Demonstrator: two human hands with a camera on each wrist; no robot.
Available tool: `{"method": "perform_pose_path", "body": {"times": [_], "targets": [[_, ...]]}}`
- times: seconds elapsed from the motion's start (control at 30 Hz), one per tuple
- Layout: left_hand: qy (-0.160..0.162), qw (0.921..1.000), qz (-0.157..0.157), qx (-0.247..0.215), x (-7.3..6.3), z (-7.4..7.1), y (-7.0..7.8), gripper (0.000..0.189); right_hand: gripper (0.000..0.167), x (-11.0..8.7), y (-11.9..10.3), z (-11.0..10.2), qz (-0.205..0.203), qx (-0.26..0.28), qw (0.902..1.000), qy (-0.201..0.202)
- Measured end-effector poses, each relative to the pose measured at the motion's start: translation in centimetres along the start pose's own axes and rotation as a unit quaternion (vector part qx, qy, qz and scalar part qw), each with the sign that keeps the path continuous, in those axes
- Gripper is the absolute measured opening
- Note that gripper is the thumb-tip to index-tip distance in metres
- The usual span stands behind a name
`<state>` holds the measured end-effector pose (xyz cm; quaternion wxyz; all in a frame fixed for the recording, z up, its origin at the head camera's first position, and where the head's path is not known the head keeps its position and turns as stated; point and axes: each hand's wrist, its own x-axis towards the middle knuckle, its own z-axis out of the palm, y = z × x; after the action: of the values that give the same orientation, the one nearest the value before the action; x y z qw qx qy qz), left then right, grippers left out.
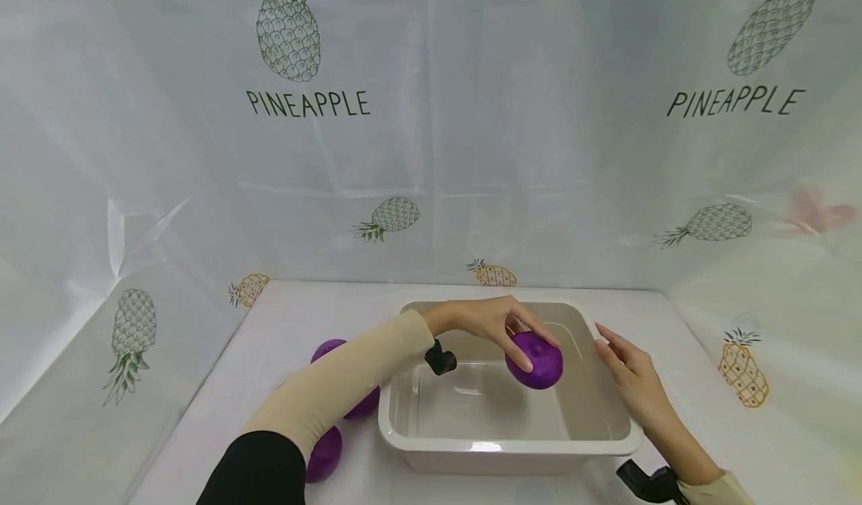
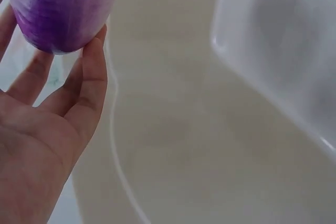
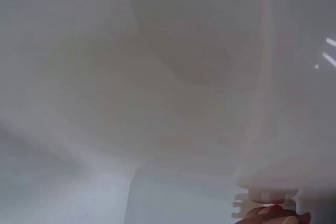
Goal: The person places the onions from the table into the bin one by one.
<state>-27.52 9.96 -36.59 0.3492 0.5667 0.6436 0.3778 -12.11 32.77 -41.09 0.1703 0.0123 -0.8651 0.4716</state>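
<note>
A purple onion (image 1: pixel 535 361), round and glossy, is in my left hand (image 1: pixel 490 321), which grips it from above over the beige plastic basin (image 1: pixel 501 447). Up close in the left wrist view, faint streaks run down the onion (image 2: pixel 65 9) and its purple fades to a whitish side. My right hand (image 1: pixel 631 378) is at the outside of the basin's right wall, its fingers extended along the rim and holding nothing. In the right wrist view the pale basin wall fills most of the picture, with a few fingertips (image 3: pixel 278 216) at the bottom edge.
Left of the basin, several more purple onions lie on the white table (image 1: pixel 256 385), partly hidden behind my left sleeve (image 1: pixel 343 381); one is the lower onion (image 1: pixel 325 456). A pineapple-print sheet (image 1: pixel 471 153) hangs behind and beside the table.
</note>
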Motion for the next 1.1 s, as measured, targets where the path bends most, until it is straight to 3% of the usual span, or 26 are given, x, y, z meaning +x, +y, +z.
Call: {"method": "perform_pose_path", "body": {"times": [0.2, 0.4, 0.53, 0.73, 1.1], "targets": [[-0.029, 0.9985, -0.001, 0.046, 1.6, 1.7, -0.7, 0.053, 0.043, -0.1, 0.0, -0.1, -0.001, -0.005, 1.0000, 0.005], [-0.042, 0.9970, -0.038, 0.052, 2.7, 3.5, -1.6, 0.053, 0.045, -0.1, 0.0, 0.0, 0.009, -0.003, 1.0000, 0.001], [-0.047, 0.9952, -0.025, 0.082, 3.2, 4.5, -1.9, 0.051, 0.045, -0.1, -0.1, -0.1, 0.015, -0.008, 0.9999, 0.001], [-0.051, 0.9933, -0.022, 0.101, 4.0, 5.3, -2.3, 0.052, 0.044, -0.1, -0.1, -0.1, 0.014, -0.002, 0.9999, 0.003], [-0.051, 0.9942, -0.028, 0.091, 4.7, 6.5, -3.5, 0.054, 0.043, 0.1, -0.1, 0.0, 0.015, -0.002, 0.9998, 0.012]]}}
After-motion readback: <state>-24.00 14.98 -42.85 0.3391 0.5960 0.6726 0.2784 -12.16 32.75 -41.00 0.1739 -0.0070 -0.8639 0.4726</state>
